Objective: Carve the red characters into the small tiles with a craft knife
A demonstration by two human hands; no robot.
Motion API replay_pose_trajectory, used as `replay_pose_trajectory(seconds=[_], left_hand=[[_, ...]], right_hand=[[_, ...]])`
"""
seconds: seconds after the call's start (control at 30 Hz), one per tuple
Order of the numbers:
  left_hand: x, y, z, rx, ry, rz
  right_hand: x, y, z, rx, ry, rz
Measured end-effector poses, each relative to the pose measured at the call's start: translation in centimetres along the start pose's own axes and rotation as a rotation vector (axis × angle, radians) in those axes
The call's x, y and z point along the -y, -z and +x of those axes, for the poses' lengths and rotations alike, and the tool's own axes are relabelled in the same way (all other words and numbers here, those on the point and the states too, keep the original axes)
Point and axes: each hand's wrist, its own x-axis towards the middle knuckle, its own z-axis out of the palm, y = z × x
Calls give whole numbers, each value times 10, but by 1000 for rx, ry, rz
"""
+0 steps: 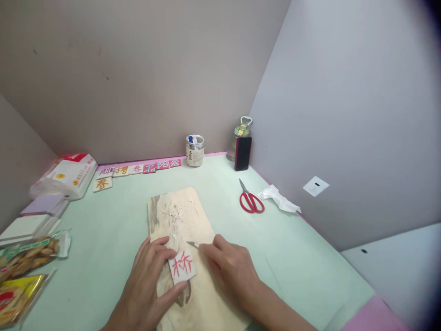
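Nearest the camera, the left hand (148,280) lies spread and nearly flat, fingers and thumb pinning a small tile (182,266) with a red character onto a wooden board (188,220). Right beside it, the right hand (230,264) is curled closed around a thin blade (193,244), whose tip points left just above the tile. Pale shavings (174,214) litter the board's far half.

Snack bags (24,271) sit at the counter's (292,248) left edge, with flat pads (31,220) and a tissue pack (67,174) beyond them. To the right of the board lies open green surface up to the pink edge, with red scissors (251,200) and a crumpled tissue (279,197) farther out.

Along the back edge stands a row of tiles (138,169), then a glass jar (195,150) holding small items I cannot make out, and a bottle (239,135) with a phone (243,153) leaning against it in the corner.
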Motion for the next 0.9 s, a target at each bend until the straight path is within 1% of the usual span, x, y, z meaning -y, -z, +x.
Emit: replay_pose_trajectory(seconds=[0.07,0.17,0.23,0.3,0.4,0.53,0.67,0.77,0.83,0.9], left_hand=[[1,0,0,-3,0,0],[2,-2,-1,-13,-1,0],[2,-2,-1,-11,-3,-2],[2,-2,0,-1,-5,-6],[2,-1,0,4,-11,-8],[3,0,0,6,-27,4],[3,1,-1,1,-36,9],[2,2,0,8,-29,11],[1,2,1,17,-20,8],[-1,1,2,5,-2,-6]], right_hand=[[-5,3,7,22,-55,48],[-10,10,11,84,-112,250],[-12,14,9,115,-128,371],[-13,17,4,134,-119,433],[-14,18,-4,151,-77,431],[-13,17,-7,159,-54,343],[-8,14,-3,155,-45,219],[-3,11,4,154,-61,156],[-2,11,11,153,-89,186],[-2,12,18,149,-159,318]])
